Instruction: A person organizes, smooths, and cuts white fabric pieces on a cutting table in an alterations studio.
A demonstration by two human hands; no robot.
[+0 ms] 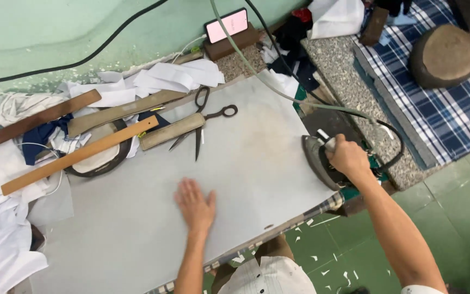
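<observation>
From the head camera, the left hand [196, 206] lies flat and open on the grey cloth [137, 218], fingers spread and pointing away. The right hand [347, 157] reaches out straight and grips the handle of the iron [317, 163]. The iron stands tipped up on its end at the table's right edge, its flat plate facing the cloth.

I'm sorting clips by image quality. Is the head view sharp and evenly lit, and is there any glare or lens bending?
Head view: lit softly and evenly, with only faint shadows under the left hand and scissors; both hands, the right on the iron, look sharp; the lit phone is washed out; the table edges splay from the wide lens.
</observation>
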